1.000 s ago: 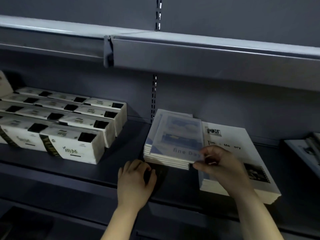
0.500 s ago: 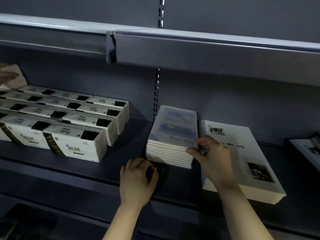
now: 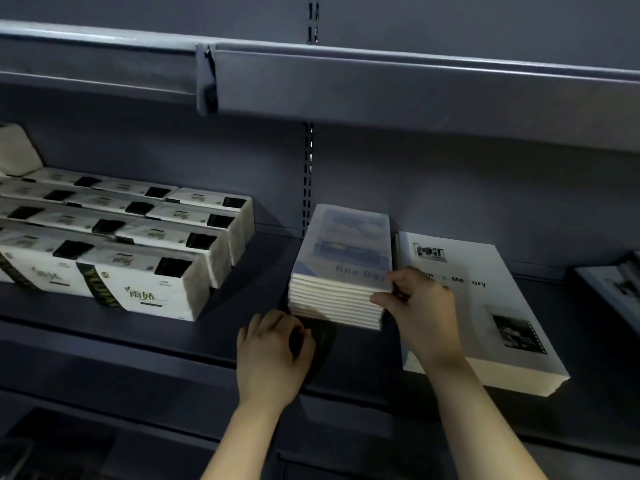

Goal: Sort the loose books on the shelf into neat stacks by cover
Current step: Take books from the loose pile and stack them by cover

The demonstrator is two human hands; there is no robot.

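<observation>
Dark grey metal shelf (image 3: 173,341) carries rows of white paper tissue packs (image 3: 138,244) at left, a pale blue-covered book stack (image 3: 341,271) at centre, and a white-covered book stack (image 3: 485,306) just right of it.

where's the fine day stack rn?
Head view, middle of the shelf: the Fine Day stack sits just left of the larger white book stack, right of the tissue packs, with the right hand holding its front right corner.
</observation>
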